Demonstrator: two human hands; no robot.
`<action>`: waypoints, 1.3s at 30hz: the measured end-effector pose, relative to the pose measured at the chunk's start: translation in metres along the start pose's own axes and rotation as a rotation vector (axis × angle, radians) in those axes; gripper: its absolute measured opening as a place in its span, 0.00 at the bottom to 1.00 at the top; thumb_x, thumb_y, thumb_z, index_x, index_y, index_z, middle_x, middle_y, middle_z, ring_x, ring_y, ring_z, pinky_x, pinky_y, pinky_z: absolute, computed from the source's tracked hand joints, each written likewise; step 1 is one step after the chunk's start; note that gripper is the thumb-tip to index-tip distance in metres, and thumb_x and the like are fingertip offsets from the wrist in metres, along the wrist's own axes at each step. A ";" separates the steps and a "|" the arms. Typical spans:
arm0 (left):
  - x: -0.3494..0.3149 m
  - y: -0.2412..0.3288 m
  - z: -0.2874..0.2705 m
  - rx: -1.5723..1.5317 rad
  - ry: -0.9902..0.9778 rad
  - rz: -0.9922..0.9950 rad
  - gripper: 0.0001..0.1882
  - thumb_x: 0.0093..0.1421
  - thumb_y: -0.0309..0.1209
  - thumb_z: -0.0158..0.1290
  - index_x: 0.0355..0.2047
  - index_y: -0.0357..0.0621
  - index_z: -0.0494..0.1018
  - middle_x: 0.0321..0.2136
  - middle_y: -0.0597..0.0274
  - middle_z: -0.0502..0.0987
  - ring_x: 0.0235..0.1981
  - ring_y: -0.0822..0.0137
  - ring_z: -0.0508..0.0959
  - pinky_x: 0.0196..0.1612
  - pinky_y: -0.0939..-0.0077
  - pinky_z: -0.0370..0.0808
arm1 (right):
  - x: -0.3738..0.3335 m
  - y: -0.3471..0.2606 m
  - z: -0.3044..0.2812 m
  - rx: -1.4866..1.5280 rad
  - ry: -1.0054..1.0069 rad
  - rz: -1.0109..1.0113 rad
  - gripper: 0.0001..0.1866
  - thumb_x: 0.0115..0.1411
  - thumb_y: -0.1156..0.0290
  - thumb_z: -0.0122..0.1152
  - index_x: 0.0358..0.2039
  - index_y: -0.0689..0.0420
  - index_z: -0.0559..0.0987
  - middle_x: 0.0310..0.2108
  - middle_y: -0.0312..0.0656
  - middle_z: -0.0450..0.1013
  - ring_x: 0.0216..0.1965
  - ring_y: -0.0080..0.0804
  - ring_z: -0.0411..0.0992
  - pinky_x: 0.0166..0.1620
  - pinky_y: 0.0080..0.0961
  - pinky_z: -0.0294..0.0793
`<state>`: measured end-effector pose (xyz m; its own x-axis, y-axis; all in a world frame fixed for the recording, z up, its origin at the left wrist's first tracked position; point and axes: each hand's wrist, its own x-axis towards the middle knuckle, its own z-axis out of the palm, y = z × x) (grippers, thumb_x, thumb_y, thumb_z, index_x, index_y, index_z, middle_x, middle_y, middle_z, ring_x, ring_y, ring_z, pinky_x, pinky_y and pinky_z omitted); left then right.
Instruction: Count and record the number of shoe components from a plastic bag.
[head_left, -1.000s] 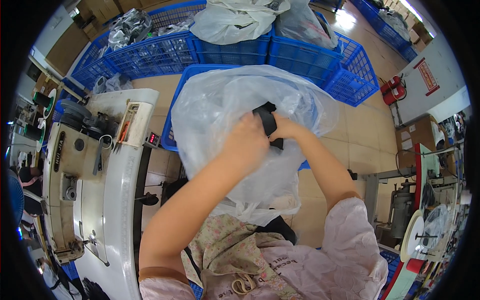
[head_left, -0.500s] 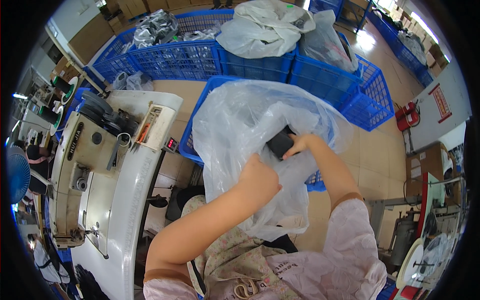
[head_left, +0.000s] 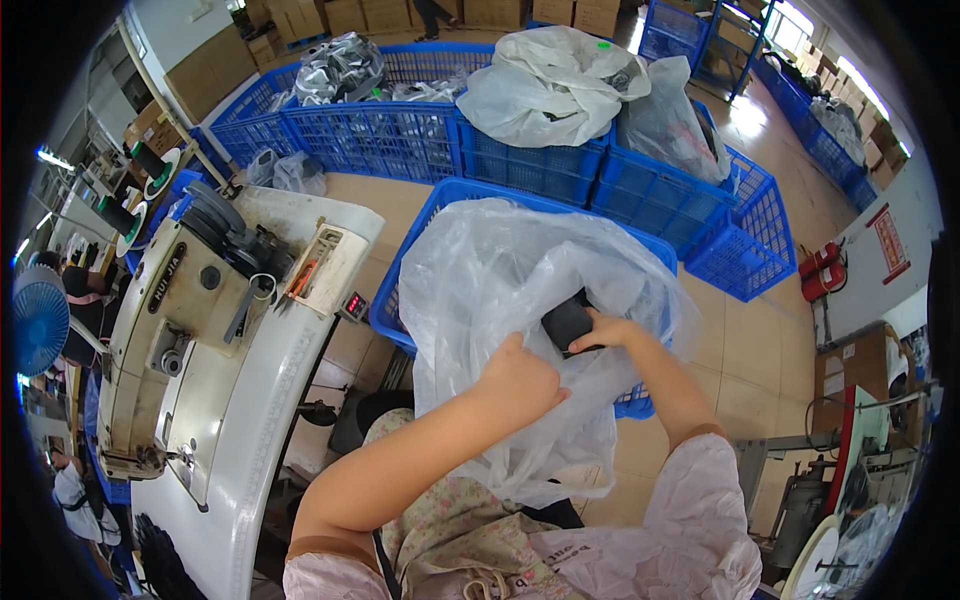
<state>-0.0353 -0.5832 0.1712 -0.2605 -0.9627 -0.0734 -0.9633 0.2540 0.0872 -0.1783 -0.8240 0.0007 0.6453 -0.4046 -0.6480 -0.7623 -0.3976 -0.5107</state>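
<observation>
A big clear plastic bag (head_left: 455,265) lies open over a blue plastic basket (head_left: 390,290) in front of me. My left hand (head_left: 525,375) is closed on the near edge of the bag, its fingers gathering the film. Inside the bag's mouth, my right hand (head_left: 605,330) grips a black block-shaped piece (head_left: 567,322) by its right side, thumb on top. What the piece is made of I cannot make out. Folds of film hide its far end and whatever else lies in the bag.
On the left stands a sewing machine (head_left: 150,340) on a white table (head_left: 300,370). Blue crates (head_left: 375,135) line the far side, some carrying a white sack (head_left: 545,85) and a clear bag (head_left: 670,115). Red fire extinguishers (head_left: 823,270) are at the right wall. A cardboard box (head_left: 850,375) sits right.
The whole view has shifted, so everything appears lower in the picture. Both hands keep nearly the same place on the bag and the black piece.
</observation>
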 end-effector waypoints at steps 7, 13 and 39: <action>0.000 -0.003 0.017 0.027 0.167 -0.023 0.12 0.57 0.37 0.49 0.20 0.47 0.75 0.17 0.64 0.75 0.25 0.62 0.75 0.38 0.68 0.64 | 0.001 0.016 0.006 0.218 -0.060 -0.046 0.70 0.34 0.33 0.65 0.66 0.63 0.39 0.64 0.61 0.48 0.66 0.47 0.48 0.63 0.32 0.50; 0.050 0.015 0.026 0.112 -0.119 0.120 0.07 0.53 0.29 0.49 0.29 0.43 0.77 0.31 0.59 0.77 0.37 0.60 0.75 0.43 0.68 0.67 | 0.000 -0.014 -0.001 -0.069 -0.084 0.045 0.71 0.29 0.32 0.64 0.65 0.63 0.44 0.61 0.63 0.53 0.62 0.51 0.55 0.62 0.34 0.55; 0.037 -0.016 -0.018 -1.302 0.423 -0.211 0.37 0.59 0.41 0.55 0.57 0.28 0.51 0.54 0.42 0.64 0.54 0.53 0.68 0.54 0.65 0.66 | -0.165 -0.038 -0.042 0.916 0.183 -0.879 0.56 0.33 0.50 0.77 0.58 0.66 0.61 0.55 0.47 0.66 0.55 0.38 0.65 0.58 0.33 0.61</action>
<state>-0.0281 -0.6245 0.1851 0.1456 -0.9859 0.0823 -0.1667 0.0576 0.9843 -0.2537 -0.7763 0.1508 0.8890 -0.4317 0.1526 0.2117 0.0920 -0.9730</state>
